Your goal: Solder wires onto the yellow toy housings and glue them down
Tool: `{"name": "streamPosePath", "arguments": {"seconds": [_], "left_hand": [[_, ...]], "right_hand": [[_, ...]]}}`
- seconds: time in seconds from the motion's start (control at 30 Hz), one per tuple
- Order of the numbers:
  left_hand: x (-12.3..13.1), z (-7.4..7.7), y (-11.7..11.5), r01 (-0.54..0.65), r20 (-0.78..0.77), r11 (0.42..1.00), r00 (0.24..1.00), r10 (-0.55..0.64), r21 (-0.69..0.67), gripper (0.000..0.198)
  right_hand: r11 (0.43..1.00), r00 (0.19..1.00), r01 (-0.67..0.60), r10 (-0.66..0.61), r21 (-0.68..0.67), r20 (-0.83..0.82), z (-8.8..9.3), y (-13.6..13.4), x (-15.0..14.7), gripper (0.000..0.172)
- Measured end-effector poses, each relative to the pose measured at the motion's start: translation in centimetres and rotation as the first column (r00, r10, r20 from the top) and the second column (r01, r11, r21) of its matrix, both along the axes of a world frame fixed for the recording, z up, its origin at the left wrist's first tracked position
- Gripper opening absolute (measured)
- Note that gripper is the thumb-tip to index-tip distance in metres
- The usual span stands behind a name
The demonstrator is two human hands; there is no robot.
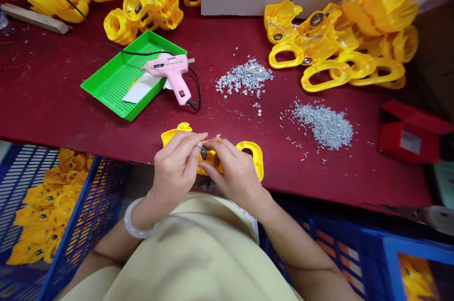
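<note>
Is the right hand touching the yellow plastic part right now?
Touching: the head view shows the right hand with its fingertips resting on the yellow plastic part, no gap visible.

A yellow moulded plastic piece point(213, 161) was held between the left hand point(173, 168) and the right hand point(236, 173), its middle mostly hidden by the fingers. A rounded lobe showed at its far-left end and an open loop handle point(252, 159) at its right. A small dark round part point(204, 153) sat near its centre, with thin coloured wires point(211, 140) running from it.
</note>
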State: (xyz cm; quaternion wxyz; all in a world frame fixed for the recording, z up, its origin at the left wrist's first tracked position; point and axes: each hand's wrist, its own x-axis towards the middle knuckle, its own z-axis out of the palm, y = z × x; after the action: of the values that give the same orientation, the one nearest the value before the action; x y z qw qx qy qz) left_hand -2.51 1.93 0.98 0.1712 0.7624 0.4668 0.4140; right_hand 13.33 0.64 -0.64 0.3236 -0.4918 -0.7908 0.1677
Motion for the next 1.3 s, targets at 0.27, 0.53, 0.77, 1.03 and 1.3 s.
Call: {"name": "streamPosePath", "arguments": {"seconds": [0.27,0.53,0.77,1.03,1.3], "left_hand": [[-1.5,0.7,0.7,0.204,0.266,0.903,0.958,-0.106,-0.378,0.027],[-0.6,1.3,1.2,0.344,0.491,0.791,0.869,-0.064,-0.506,0.033],[0.1,1.4,0.6,0.136,0.343,0.893,0.939,0.022,-0.428,0.013],[0.1,0.2,-0.1,0.0,0.1,0.985,0.995,0.018,-0.175,0.006],[-1.3,-0.6,-1.2,0.062,-0.261,0.992,0.965,-0.031,0.111,0.008]], "right_hand": [[0.991,0.975,0.096,-0.074,0.095,-0.208,0.5,0.3,0.3,0.009],[0.99,0.976,0.063,-0.035,0.129,-0.214,1.4,-0.5,0.8,0.023],[0.985,0.973,0.075,-0.039,0.153,-0.228,1.0,-0.6,0.4,0.027],[0.994,0.972,0.097,-0.083,0.052,-0.219,0.6,-0.2,1.1,0.015],[0.993,0.996,-0.023,0.013,0.116,0.092,-0.1,-0.4,1.9,0.007]]}}
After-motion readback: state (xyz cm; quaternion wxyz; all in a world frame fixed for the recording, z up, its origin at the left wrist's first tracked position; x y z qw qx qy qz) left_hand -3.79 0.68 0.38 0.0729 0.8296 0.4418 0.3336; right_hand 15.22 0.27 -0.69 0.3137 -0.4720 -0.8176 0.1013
